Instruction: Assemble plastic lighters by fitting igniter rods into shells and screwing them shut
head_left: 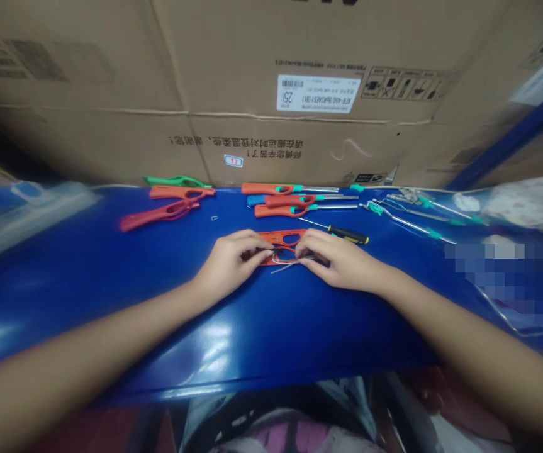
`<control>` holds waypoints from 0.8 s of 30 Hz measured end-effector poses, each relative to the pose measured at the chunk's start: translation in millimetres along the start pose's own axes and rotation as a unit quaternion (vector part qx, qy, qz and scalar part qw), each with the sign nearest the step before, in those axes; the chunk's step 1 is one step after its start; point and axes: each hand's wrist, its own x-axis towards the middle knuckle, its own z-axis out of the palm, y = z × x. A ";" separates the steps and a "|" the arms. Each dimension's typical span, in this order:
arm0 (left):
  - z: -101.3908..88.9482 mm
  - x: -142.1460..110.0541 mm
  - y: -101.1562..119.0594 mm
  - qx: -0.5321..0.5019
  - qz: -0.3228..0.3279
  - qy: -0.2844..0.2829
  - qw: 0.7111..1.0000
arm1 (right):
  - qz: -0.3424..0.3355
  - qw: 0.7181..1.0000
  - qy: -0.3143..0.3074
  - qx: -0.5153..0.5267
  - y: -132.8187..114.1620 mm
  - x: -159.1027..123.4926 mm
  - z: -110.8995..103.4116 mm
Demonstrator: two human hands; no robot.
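In the middle of the blue table, an orange lighter shell (275, 238) lies split open, with thin wires (283, 268) and small inner parts between my hands. My left hand (233, 258) pinches a small dark piece at the shell's left part, its thumb and forefinger closed. My right hand (340, 258) is closed in a pinch on the thin wires at the right. Its palm hides part of the shell. A yellow and black screwdriver (349, 234) lies just behind my right hand, its shaft pointing left.
Assembled lighters with metal tubes (299, 200) lie behind my hands. Red and green lighter shells (170, 204) sit to the left. Metal tubes with green parts (413, 225) and a plastic bag (533, 201) are on the right. A large cardboard box (233, 75) stands along the back.
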 end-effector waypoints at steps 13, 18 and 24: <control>1.7 -0.1 1.9 0.018 0.014 -0.019 1.000 | 0.001 0.999 0.011 0.037 3.6 2.8 2.1; -3.7 -0.7 -0.6 0.114 0.094 -0.057 0.987 | -0.004 0.999 0.019 0.033 4.4 2.2 1.2; -17.5 -2.2 18.3 0.298 0.096 -0.123 0.942 | 0.005 0.999 0.044 0.025 5.9 2.3 -1.2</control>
